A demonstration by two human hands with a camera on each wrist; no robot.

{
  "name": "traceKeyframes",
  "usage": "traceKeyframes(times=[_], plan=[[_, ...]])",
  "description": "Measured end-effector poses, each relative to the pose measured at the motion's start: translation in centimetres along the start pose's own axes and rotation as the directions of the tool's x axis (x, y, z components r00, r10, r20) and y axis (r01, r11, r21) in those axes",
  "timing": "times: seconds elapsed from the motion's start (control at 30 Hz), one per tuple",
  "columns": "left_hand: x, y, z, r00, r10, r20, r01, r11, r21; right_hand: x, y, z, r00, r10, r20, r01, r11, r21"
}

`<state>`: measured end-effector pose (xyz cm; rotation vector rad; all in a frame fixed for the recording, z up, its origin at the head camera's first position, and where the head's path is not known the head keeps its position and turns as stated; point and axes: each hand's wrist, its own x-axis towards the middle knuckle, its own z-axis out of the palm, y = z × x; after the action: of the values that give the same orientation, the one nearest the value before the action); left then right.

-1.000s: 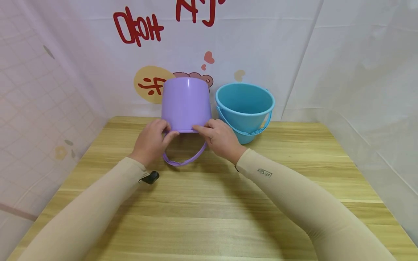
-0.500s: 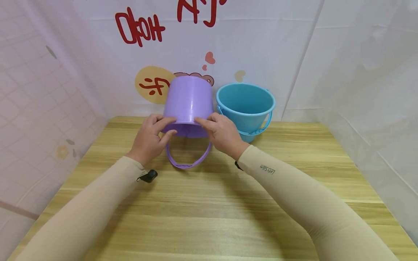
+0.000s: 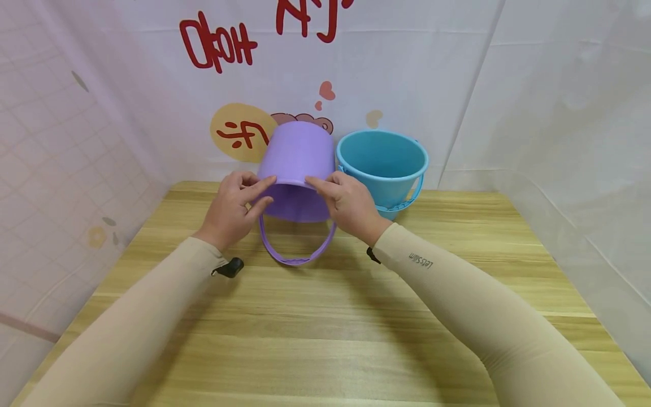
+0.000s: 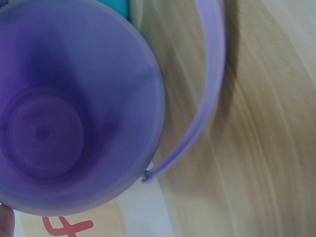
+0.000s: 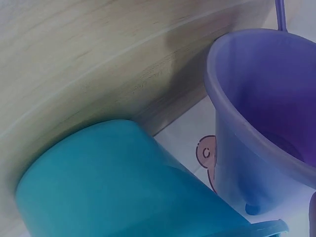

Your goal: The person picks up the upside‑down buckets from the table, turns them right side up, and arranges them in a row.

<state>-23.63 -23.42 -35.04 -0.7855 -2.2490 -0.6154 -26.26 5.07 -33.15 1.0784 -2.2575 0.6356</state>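
Note:
A purple bucket (image 3: 297, 150) is tipped over, its mouth facing toward me and its base toward the back wall. Its handle (image 3: 297, 261) hangs in a loop below the mouth. My left hand (image 3: 229, 209) grips the left of the rim, index finger along the upper edge and thumb by the opening. On the right of the rim, my right hand (image 3: 351, 206) holds with its index finger on the upper edge; its thumb is hidden. In the left wrist view the bucket's inside (image 4: 44, 131) shows bare. Close by on the right stands an upright blue bucket (image 3: 381, 175).
The wooden table (image 3: 325, 339) carries both buckets near its back edge. Behind rises a white printed cloth (image 3: 407, 68), with more cloth at the left and right sides. The blue bucket's handle (image 3: 402, 206) hangs down its front.
The purple bucket has turned from nearly upside down toward lying on its side, so its inside now shows. Both hands have risen with the rim. The blue bucket stays put.

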Motion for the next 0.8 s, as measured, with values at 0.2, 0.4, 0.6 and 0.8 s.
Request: traceKeyframes(times=[0.2, 0.4, 0.6, 0.8], plan=[[0.4, 0.0, 0.1, 1.0, -0.009, -0.028, 0.009, 1.0, -0.019, 0.0, 0.2, -0.2, 1.0, -0.002, 0.03, 0.002, 1.0, 0.008], [0.9, 0.2, 0.1, 0.996, 0.024, -0.087, -0.025, 1.0, -0.003, 0.2, 0.1, -0.6, 0.999, -0.004, 0.032, 0.003, 1.0, 0.024], [1.3, 0.5, 0.0, 0.994, -0.021, -0.107, 0.023, 0.999, 0.022, 0.5, -0.3, -0.9, 0.999, 0.042, 0.026, -0.044, 0.998, 0.05], [1.5, 0.7, 0.0, 0.992, -0.078, -0.096, 0.081, 0.996, 0.026, 0.7, -0.3, -1.0, 0.994, 0.076, 0.076, -0.084, 0.992, 0.099]])
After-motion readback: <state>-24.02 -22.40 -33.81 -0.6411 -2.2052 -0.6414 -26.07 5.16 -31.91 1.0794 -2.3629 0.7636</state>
